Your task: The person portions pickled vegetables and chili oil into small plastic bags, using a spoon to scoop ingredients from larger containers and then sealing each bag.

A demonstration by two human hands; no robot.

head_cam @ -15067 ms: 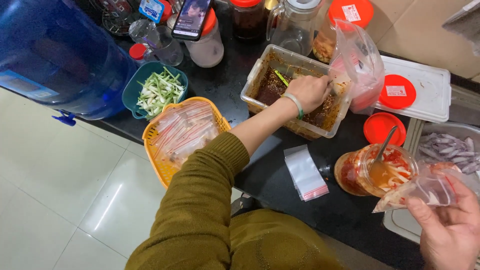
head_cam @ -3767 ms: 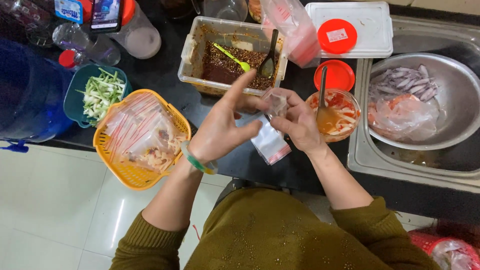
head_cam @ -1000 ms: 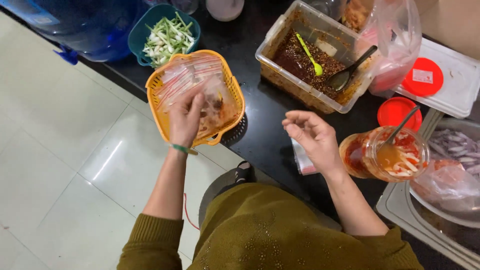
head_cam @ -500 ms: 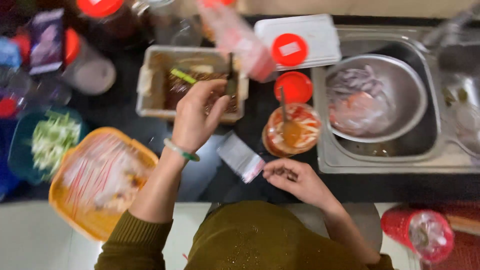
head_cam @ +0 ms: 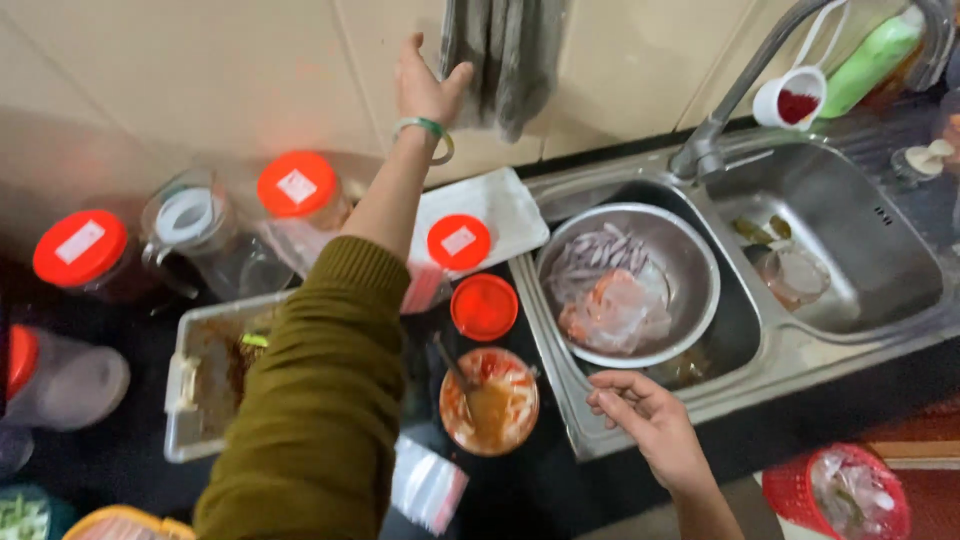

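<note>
A steel bowl (head_cam: 690, 290) holding pale strips and a clear bag sits in the left basin of a double sink (head_cam: 790, 345), below a curved tap (head_cam: 735, 95). Red-lidded jars (head_cam: 297, 190) and a white tray (head_cam: 505, 210) line the dark desk (head_cam: 120, 455). A red basket (head_cam: 840, 495), seemingly holding plastic, stands lower right.

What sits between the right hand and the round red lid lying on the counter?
In the head view, a clear bowl of orange-red sauce with a spoon in it lies between the right hand and the red lid.
</note>
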